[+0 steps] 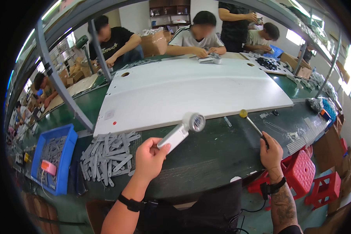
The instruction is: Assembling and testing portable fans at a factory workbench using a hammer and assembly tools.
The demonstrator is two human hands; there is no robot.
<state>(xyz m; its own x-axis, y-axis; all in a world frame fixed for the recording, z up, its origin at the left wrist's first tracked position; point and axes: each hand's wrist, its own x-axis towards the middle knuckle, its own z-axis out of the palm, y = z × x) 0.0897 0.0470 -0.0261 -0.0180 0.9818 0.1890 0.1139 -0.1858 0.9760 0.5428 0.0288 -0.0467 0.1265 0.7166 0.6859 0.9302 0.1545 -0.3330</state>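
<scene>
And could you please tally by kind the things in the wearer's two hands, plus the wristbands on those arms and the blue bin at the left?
White handheld device, in the left hand: 1
Yellow-headed tool, in the right hand: 1
Black wristbands, one on each arm: 2
Blue bin: 1
Total: 5

A panel [191, 89] lies on the worktop [201, 160], a co-worker [202, 38] behind it. Before its left end sits a heap of strips [107, 156]. Left of that, a bin [68, 156] holds similar pieces [52, 151], a small device [48, 167] among them; what supports the bin is hard to make out. Right of the heap, the left hand [150, 156] holds a handheld tool [173, 138]; farther right, the right hand [272, 152] holds a mallet [254, 126], with stools [303, 169] beyond.
</scene>
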